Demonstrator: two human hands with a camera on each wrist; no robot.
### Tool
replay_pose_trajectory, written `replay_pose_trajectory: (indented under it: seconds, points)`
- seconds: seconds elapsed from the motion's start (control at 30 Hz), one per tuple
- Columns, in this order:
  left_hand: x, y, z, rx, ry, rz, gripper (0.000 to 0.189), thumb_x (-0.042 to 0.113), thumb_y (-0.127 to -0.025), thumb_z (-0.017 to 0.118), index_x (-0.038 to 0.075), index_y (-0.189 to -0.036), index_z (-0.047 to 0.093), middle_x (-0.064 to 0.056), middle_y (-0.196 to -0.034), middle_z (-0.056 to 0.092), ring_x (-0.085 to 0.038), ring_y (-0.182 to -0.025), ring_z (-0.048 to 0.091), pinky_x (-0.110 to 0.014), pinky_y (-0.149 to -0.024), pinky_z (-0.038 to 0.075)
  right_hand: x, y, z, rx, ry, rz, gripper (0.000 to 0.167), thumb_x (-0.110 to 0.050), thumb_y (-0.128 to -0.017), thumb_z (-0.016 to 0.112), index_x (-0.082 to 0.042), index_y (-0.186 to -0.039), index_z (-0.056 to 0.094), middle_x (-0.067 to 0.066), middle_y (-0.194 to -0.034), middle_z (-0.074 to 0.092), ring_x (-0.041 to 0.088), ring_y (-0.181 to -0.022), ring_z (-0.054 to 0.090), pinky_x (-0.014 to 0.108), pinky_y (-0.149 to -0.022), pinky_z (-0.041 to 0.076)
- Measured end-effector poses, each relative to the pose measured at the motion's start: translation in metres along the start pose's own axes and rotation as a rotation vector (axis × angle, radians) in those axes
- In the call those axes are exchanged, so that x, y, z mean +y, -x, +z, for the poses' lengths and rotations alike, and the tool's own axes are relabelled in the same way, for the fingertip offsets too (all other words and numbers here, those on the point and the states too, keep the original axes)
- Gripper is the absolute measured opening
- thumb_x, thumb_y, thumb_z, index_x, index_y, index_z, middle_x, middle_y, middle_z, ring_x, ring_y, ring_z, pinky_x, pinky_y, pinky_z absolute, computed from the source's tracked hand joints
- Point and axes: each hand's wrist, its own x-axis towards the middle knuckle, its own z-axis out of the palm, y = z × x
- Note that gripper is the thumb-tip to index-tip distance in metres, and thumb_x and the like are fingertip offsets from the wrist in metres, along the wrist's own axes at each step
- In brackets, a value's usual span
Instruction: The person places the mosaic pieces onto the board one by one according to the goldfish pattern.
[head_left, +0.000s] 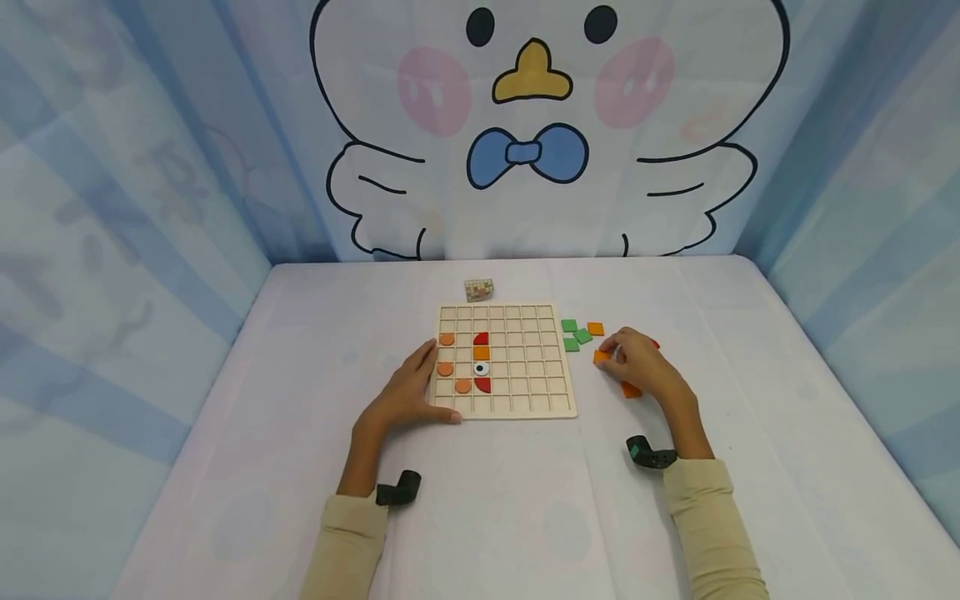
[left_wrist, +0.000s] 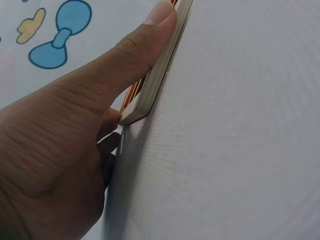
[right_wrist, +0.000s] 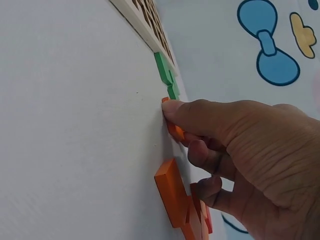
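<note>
Now | left hand (head_left: 403, 393) spread against board (head_left: 537, 365) (thumb (left_wrist: 137, 49) extended) | right hand (head_left: 640, 364) pinching orange tile (head_left: 601, 357)

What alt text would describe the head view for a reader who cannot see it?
A right hand pinches an orange tile, while the left hand holds a gridded board around its near left corner. Green tiles lie at the board's right side.

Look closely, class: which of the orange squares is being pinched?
The orange square between the right hand's thumb and finger. None of the others is pinched: one sits in the board, another lies beside the green squares.
</note>
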Motion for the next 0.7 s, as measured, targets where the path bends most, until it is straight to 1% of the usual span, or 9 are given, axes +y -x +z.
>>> replay_pose_trajectory:
  seconds: [0.17, 0.33, 0.57, 0.7]
  points:
    - [0.0, 0.0, 0.001, -0.002, -0.009, -0.003, 0.13, 0.057, -0.064, 0.085, 0.009, -0.158, 0.009, -0.007, -0.166, 0.008, -0.028, -0.152, 0.012, -0.049, -0.121, 0.022, 0.0, 0.0, 0.002, 0.004, -0.002, 0.0, 0.031, -0.023, -0.09, 0.071, 0.0, -0.111, 0.066, 0.01, -0.093, 0.056, 0.02, -0.077, 0.05, 0.026, -0.062, 0.044]
    - [-0.002, 0.0, 0.002, 0.003, -0.007, -0.001, 0.131, 0.058, -0.063, 0.085, 0.01, -0.158, 0.009, -0.007, -0.166, 0.008, -0.028, -0.152, 0.012, -0.049, -0.121, 0.022, -0.002, 0.0, 0.003, 0.017, -0.008, -0.026, 0.03, -0.023, -0.09, 0.071, -0.001, -0.11, 0.066, 0.01, -0.093, 0.057, 0.02, -0.077, 0.05, 0.025, -0.061, 0.044]
    - [-0.003, 0.0, 0.001, 0.011, 0.001, 0.015, 0.132, 0.058, -0.063, 0.085, 0.01, -0.158, 0.008, -0.007, -0.166, 0.007, -0.029, -0.153, 0.011, -0.049, -0.121, 0.022, -0.008, -0.004, 0.006, 0.044, -0.02, -0.083, 0.029, -0.025, -0.089, 0.072, -0.002, -0.106, 0.068, 0.007, -0.09, 0.057, 0.018, -0.075, 0.049, 0.025, -0.062, 0.043]
    - [-0.001, 0.0, 0.001, 0.002, 0.001, 0.003, 0.131, 0.057, -0.063, 0.086, 0.009, -0.158, 0.008, -0.007, -0.166, 0.007, -0.028, -0.153, 0.01, -0.048, -0.122, 0.021, -0.014, -0.008, 0.008, 0.064, -0.008, -0.145, 0.029, -0.026, -0.089, 0.073, -0.002, -0.104, 0.068, 0.007, -0.091, 0.058, 0.017, -0.074, 0.05, 0.024, -0.063, 0.043]
